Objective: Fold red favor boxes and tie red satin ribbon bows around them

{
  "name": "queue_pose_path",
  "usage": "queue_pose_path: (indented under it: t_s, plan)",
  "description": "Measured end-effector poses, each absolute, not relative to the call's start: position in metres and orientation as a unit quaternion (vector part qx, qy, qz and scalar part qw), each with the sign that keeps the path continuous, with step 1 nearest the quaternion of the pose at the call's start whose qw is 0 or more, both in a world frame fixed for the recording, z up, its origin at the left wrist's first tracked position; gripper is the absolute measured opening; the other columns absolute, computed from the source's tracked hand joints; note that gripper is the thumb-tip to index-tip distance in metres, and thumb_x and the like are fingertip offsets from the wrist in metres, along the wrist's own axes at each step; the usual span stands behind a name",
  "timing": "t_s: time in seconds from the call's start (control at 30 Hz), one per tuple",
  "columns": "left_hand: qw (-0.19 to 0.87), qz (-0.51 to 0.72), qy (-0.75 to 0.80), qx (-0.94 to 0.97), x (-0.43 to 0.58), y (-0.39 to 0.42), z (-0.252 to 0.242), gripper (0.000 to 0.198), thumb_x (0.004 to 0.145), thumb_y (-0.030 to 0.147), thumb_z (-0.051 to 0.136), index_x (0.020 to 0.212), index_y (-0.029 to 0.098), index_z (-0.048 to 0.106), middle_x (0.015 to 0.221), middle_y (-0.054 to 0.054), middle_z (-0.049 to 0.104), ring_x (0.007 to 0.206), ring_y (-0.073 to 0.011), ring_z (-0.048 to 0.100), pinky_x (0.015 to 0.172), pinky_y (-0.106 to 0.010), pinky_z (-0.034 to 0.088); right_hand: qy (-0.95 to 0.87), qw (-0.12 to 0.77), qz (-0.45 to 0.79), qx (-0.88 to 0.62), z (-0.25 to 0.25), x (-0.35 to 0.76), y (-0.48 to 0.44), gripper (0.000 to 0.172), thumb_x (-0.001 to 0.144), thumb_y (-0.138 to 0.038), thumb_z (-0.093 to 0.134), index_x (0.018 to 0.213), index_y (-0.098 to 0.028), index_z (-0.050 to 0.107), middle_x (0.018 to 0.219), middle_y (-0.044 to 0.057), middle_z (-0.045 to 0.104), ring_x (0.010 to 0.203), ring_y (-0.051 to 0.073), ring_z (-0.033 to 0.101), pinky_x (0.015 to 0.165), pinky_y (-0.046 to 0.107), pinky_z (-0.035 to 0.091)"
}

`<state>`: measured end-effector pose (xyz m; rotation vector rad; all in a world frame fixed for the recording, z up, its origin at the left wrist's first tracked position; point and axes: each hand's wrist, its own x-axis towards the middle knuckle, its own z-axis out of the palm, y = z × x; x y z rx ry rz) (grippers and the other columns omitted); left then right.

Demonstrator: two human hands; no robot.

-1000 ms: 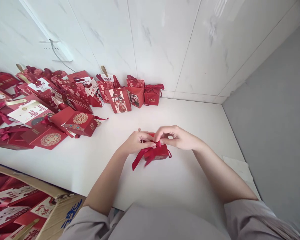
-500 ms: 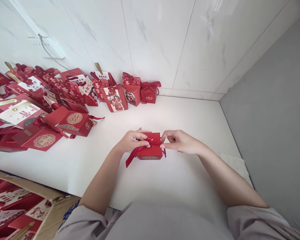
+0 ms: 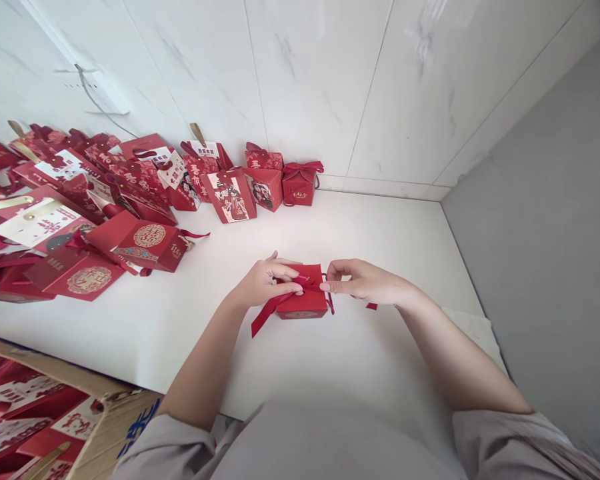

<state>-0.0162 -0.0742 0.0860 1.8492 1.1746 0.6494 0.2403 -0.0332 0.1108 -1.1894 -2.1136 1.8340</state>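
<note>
A small red gift box (image 3: 303, 303) sits on the white tabletop (image 3: 340, 360) between my hands. My left hand (image 3: 265, 280) is closed, pinching the dark red ribbon (image 3: 266, 315) at the box's top left; one ribbon tail trails down to the left. My right hand (image 3: 363, 280) is closed too, pinching the other ribbon end at the box's top right, and a short bit of ribbon shows under that wrist.
Many red gift boxes and bags (image 3: 130, 200) crowd the table's left and back along the marble wall (image 3: 310, 80). A cardboard carton (image 3: 115, 417) with more red boxes stands at the lower left. A grey wall (image 3: 545, 233) bounds the right side.
The box has turned square and settled on the table. My hands have drawn apart, pulling the ribbon ends outward to left and right.
</note>
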Motion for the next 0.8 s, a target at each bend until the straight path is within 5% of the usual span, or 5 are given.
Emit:
queue_pose_path:
  t_s: [0.33,0.5,0.8]
  plan:
    - [0.419,0.268,0.463,0.734,-0.015,-0.076,0.087,0.02,0.081,0.042,0.067,0.08,0.025,0.077,0.1,-0.001,0.075,0.114,-0.0213,0.06,0.123,-0.044,0.004,-0.651,-0.036,0.689,-0.316,0.09,0.246,-0.013,0.064,0.087,-0.069,0.042,0.078,-0.012,0.07,0.058,0.003,0.064,0.04,0.007,0.04,0.047,0.025,0.033]
    - [0.412,0.269,0.463,0.737,-0.015,-0.076,0.086,0.022,0.082,0.044,0.066,0.079,0.024,0.076,0.093,-0.002,0.075,0.114,-0.0218,0.06,0.123,-0.046,0.005,-0.643,0.024,0.718,-0.266,0.089,0.25,-0.011,0.042,0.08,-0.054,0.066,0.078,-0.013,0.071,0.063,0.002,0.066,0.052,0.009,0.051,0.053,0.024,0.04]
    - [0.385,0.256,0.478,0.747,-0.01,-0.076,0.092,0.024,0.082,0.045,0.064,0.08,0.024,0.076,0.109,-0.002,0.072,0.098,-0.0188,0.066,0.123,-0.047,0.002,-0.744,0.198,0.602,-0.214,0.116,0.222,-0.024,0.029,0.084,-0.043,0.065,0.087,-0.016,0.073,0.087,0.005,0.07,0.076,0.015,0.057,0.071,0.028,0.045]
